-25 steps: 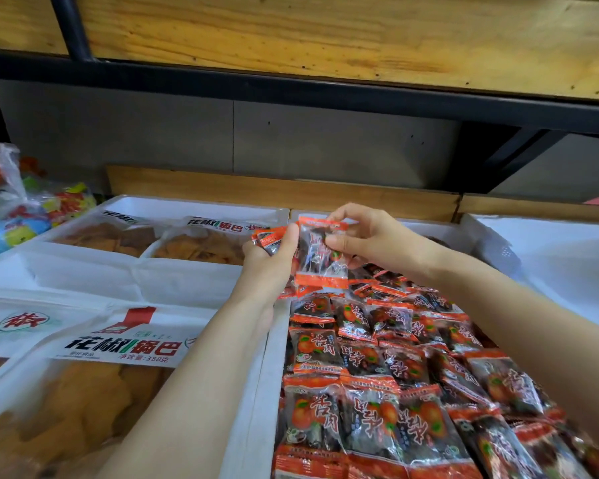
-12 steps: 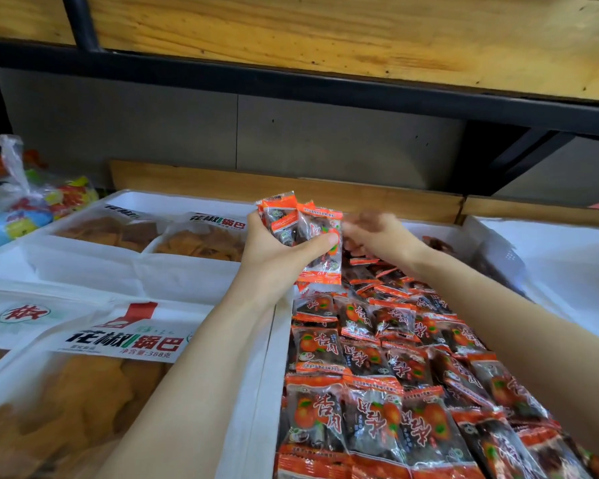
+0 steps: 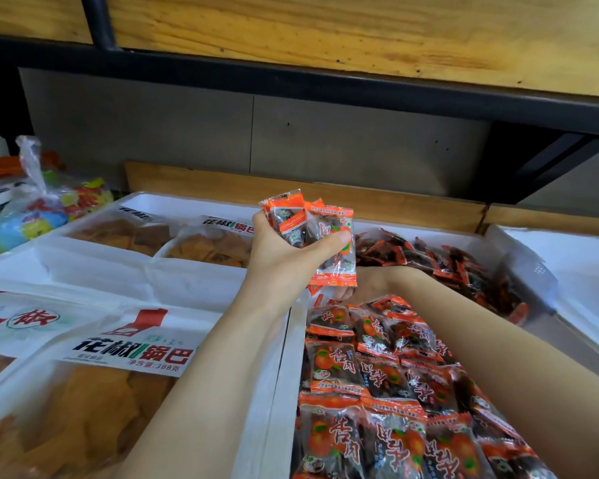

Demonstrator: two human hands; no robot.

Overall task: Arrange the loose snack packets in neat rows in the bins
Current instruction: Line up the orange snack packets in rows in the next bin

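My left hand (image 3: 284, 254) is raised over the bin's left edge and grips a small bundle of orange-and-clear snack packets (image 3: 312, 233). My right hand (image 3: 363, 283) reaches low into the white bin (image 3: 277, 382), just behind and below that bundle; its fingers are mostly hidden. In the near half of the bin the same packets lie in neat overlapping rows (image 3: 377, 375). A loose heap of packets (image 3: 446, 261) fills the far half.
Left of the bin, white bins hold large bags of fried crisps (image 3: 83, 392). A knotted plastic bag of colourful sweets (image 3: 42, 209) sits far left. Another white bin (image 3: 574, 271) stands at the right. A wooden shelf with a black rail (image 3: 325, 84) hangs overhead.
My left hand has lifted its bundle of packets higher. My right hand has let go of the packet it was adding and dropped down into the bin behind the bundle.
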